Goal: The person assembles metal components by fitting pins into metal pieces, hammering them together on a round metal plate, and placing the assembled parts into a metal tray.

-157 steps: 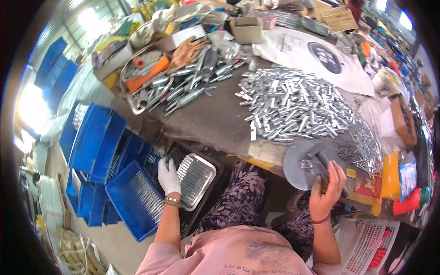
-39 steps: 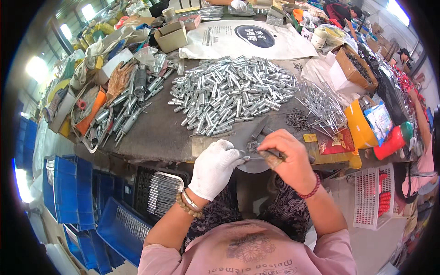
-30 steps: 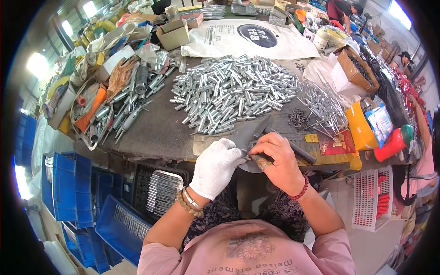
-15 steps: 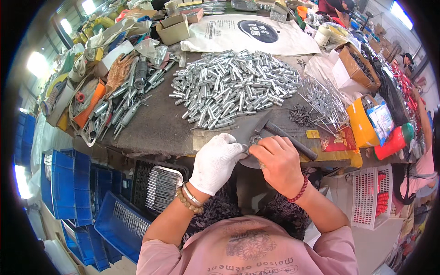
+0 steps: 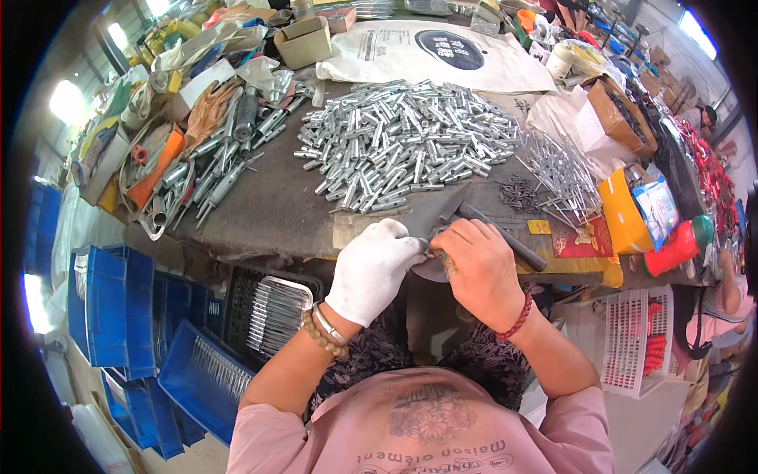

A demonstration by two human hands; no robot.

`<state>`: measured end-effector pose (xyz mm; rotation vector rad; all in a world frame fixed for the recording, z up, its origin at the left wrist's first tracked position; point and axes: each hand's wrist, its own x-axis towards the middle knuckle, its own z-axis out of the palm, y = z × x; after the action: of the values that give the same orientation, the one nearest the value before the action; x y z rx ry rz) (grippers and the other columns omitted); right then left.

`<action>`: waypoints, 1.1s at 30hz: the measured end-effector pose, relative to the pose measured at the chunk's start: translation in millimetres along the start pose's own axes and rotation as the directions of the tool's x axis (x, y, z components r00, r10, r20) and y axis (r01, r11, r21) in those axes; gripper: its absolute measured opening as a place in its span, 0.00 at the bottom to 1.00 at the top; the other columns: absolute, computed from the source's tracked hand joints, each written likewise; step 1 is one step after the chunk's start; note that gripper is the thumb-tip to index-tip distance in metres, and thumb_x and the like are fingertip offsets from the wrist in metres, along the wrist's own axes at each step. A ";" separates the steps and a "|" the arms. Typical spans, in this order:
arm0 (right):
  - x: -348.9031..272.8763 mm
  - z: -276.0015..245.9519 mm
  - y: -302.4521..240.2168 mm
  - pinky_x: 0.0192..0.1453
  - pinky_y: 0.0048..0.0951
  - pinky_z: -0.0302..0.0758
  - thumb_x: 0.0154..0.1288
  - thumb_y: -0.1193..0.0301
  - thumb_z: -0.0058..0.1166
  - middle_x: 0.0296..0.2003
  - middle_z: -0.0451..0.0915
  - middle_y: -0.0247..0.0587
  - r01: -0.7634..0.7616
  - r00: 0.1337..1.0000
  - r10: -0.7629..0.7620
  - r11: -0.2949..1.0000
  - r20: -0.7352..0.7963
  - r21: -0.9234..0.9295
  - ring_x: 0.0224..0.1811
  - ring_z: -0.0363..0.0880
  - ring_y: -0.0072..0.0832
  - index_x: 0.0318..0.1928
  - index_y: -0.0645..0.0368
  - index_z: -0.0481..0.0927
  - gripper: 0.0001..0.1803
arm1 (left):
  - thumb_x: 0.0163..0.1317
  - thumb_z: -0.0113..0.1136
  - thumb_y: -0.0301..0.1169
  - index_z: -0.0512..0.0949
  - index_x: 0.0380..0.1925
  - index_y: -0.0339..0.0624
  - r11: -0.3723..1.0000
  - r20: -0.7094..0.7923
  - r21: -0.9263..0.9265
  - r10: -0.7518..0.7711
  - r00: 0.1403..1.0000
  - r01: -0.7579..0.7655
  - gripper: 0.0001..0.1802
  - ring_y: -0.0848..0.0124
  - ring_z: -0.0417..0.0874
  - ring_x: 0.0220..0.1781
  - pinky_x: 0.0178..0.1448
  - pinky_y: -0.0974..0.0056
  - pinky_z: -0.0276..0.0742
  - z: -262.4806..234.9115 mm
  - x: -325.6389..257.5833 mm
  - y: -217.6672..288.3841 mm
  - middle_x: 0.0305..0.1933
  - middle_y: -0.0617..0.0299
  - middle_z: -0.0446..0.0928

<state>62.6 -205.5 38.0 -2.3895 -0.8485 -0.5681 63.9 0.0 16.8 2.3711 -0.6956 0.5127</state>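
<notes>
My left hand (image 5: 374, 265), in a white knit glove, and my bare right hand (image 5: 477, 267) meet at the near edge of the workbench. Fingers of both are closed in a pinch around something small, mostly hidden between the fingertips. Just beyond the right hand lies a hammer (image 5: 505, 235), its dark handle slanting toward the near right. A large heap of silver metal tubes (image 5: 410, 142) covers the middle of the bench. To its right are a pile of thin metal rods (image 5: 559, 175) and a small pile of dark pins (image 5: 518, 195).
Blue bins (image 5: 118, 308) stand at the left below the bench, near a black crate (image 5: 237, 304) holding rods. A white basket (image 5: 628, 340) with red parts stands at the right. A red bottle (image 5: 671, 251) sits by a yellow box (image 5: 620, 201). Another person (image 5: 730, 296) is at far right.
The view has shifted slightly. Both hands stay together at the bench edge, still pinching, with only small finger movements.
</notes>
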 end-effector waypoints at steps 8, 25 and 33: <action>1.6 -1.4 1.7 0.51 0.44 0.76 0.55 0.83 0.58 0.38 0.77 0.40 -0.020 0.999 0.019 1.000 0.043 0.011 0.45 0.79 0.44 0.41 0.56 0.83 0.13 | 0.58 0.74 0.30 0.87 0.39 0.47 0.999 0.042 0.042 -0.015 0.999 0.013 0.09 0.57 0.85 0.45 0.47 0.56 0.82 -1.8 -1.8 0.7 0.40 0.60 0.81; -0.2 0.3 -1.8 0.51 0.46 0.78 0.55 0.82 0.61 0.39 0.79 0.42 -0.088 0.996 0.088 0.992 0.012 0.094 0.46 0.80 0.46 0.41 0.58 0.83 0.12 | 0.58 0.74 0.30 0.87 0.41 0.47 0.999 0.031 0.034 0.015 0.999 -0.016 0.10 0.55 0.84 0.45 0.48 0.54 0.82 -3.3 -1.9 1.4 0.40 0.58 0.81; -0.8 -5.4 0.6 0.51 0.42 0.77 0.59 0.82 0.58 0.39 0.77 0.40 -0.003 0.999 0.005 0.999 0.047 -0.046 0.45 0.80 0.42 0.44 0.56 0.85 0.13 | 0.58 0.74 0.30 0.87 0.41 0.46 1.000 0.028 0.021 0.006 1.000 -0.007 0.10 0.54 0.84 0.45 0.48 0.54 0.82 -2.7 -1.9 1.1 0.40 0.57 0.81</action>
<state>61.3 -209.5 41.5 -2.4546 -0.8592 -0.5369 61.3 1.6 18.3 2.4005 -0.7139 0.4927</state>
